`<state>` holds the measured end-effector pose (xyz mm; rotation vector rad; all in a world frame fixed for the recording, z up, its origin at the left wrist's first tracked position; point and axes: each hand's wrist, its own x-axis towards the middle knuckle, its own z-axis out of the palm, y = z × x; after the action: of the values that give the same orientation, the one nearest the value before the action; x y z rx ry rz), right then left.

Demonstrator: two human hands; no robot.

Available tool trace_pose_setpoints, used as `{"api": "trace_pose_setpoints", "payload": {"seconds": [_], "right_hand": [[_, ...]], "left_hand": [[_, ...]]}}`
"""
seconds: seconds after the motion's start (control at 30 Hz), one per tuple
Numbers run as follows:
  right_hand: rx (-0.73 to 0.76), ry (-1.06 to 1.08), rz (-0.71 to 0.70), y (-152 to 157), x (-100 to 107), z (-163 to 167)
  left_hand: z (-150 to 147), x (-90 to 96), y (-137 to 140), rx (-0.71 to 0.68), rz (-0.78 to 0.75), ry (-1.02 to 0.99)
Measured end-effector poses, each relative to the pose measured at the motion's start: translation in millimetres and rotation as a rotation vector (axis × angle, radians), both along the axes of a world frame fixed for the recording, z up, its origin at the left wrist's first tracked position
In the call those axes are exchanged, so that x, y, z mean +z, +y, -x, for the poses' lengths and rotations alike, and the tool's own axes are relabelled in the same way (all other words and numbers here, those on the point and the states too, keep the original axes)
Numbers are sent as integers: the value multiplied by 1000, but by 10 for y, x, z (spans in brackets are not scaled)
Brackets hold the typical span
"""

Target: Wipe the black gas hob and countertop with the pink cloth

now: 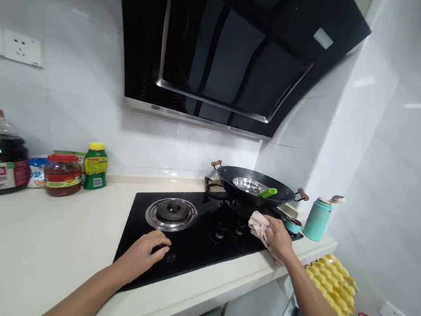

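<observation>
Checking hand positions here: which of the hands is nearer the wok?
Right. The right hand, holding a cloth, is just below the wok; the left hand rests farther off, by the front burner.

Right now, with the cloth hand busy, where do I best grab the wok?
Grip the wok by its left wooden handle, coming from the left above the free burner. That handle sticks out clear; the right hand with the cloth crowds the front.

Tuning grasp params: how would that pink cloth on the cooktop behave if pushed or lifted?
The pink cloth looks floppy: it sits bunched and folded under the right hand. It probably slides easily, since the black glass cooktop is smooth and glossy. Likely light, and it would drape rather than keep shape.
</observation>
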<state>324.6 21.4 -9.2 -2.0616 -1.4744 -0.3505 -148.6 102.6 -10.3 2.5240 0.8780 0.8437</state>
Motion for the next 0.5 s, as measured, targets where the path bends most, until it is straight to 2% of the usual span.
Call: {"api": "trace_pose_setpoints", "payload": {"seconds": [0.13,0.23,0.33,0.5], "right_hand": [[-26,-64,126,351,29,26],[-33,-126,215,451,-14,93],[-69,-184,264,377,-54,159],[-88,-312,254,49,-79,372]], "left_hand": [[5,1,-20,8,-39,40],[2,-3,-38,46,-75,106],[-3,-24,-49,86,-94,169],[-18,-47,-71,85,-127,184]]}}
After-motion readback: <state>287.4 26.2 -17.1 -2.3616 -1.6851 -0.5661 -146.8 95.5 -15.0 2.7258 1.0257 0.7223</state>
